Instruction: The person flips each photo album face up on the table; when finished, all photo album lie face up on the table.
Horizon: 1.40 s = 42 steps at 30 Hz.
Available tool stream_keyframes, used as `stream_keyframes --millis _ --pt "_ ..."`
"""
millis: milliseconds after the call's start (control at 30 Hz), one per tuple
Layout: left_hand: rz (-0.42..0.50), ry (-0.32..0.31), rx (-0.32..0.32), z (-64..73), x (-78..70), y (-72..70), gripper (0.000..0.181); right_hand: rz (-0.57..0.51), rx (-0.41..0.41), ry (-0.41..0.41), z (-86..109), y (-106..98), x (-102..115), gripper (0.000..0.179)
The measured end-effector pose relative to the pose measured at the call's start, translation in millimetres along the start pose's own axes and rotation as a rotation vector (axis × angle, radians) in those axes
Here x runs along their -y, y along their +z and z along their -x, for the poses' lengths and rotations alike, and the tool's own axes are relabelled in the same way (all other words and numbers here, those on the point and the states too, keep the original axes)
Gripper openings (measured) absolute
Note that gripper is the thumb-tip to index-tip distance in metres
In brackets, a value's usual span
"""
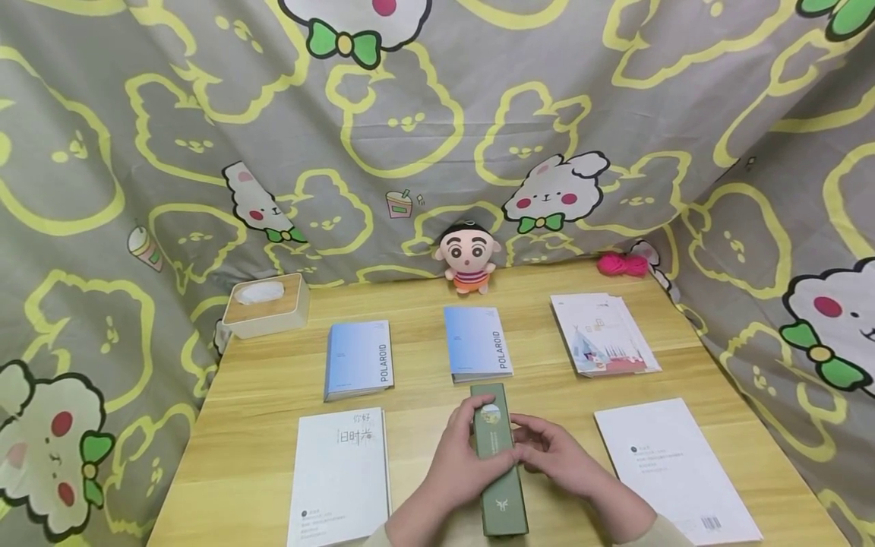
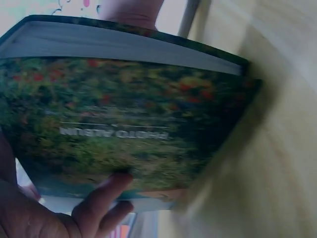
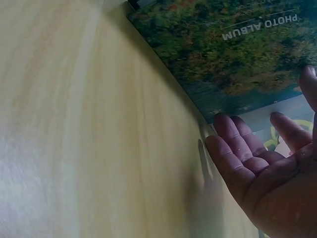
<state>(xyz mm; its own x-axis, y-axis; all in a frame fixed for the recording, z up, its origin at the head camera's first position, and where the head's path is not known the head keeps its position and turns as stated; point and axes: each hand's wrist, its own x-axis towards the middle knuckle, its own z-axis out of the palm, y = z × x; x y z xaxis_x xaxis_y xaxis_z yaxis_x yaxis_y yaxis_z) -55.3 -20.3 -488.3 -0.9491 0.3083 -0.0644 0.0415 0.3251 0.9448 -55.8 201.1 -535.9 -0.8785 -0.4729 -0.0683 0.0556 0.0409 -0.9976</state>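
A photo album [image 1: 502, 486] with a green spine stands upright, spine up, near the front middle of the table. My left hand [image 1: 454, 456] grips it, thumb laid across the spine and fingers at the far part of its left side. In the left wrist view, fingertips [image 2: 116, 184] press the flowery cover, with the white page edges showing above. Beside the album's right face is my right hand [image 1: 557, 456], its thumb close to the left thumb. The right wrist view has those fingers [image 3: 229, 131] extended loosely at the cover's edge.
Two blue Polaroid albums [image 1: 358, 357] [image 1: 476, 342] and a white illustrated album [image 1: 604, 334] lie farther back. White books lie left [image 1: 338, 471] and right [image 1: 673, 471]. At the back are a tissue box [image 1: 273, 323], a doll [image 1: 469, 258] and a pink bundle [image 1: 622, 264] before a curtain.
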Motion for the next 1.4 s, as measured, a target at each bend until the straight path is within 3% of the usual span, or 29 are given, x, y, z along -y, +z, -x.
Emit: stream_keyframes --millis 167,467,667,867,1167,1300,1400 --pt "-0.008 -0.051 -0.01 -0.3 -7.3 -2.8 0.079 0.014 -0.001 0.03 -1.2 2.1 0.0 0.064" --pt "0.113 -0.083 0.03 -2.8 -5.1 -9.8 0.081 0.091 -0.029 0.054 -4.2 5.0 0.2 0.064" --pt "0.166 -0.079 -0.003 -1.9 0.3 -15.1 0.084 0.196 -0.069 0.028 -3.1 4.7 -0.8 0.068" --pt "0.293 -0.057 -0.008 -1.4 6.7 -17.4 0.084 0.304 -0.13 0.039 -2.6 2.7 -0.1 0.072" --pt "0.477 -0.079 0.051 -4.3 23.4 -16.7 0.083 0.289 -0.136 0.048 -2.1 -2.3 1.5 0.075" --pt "0.525 -0.075 0.071 -5.4 28.9 -17.3 0.084 0.345 -0.155 0.059 -1.8 -4.2 5.1 0.075" --pt "0.511 -0.078 0.075 -4.5 31.5 -19.3 0.085 0.421 -0.182 0.081 -0.6 -4.3 7.6 0.075"
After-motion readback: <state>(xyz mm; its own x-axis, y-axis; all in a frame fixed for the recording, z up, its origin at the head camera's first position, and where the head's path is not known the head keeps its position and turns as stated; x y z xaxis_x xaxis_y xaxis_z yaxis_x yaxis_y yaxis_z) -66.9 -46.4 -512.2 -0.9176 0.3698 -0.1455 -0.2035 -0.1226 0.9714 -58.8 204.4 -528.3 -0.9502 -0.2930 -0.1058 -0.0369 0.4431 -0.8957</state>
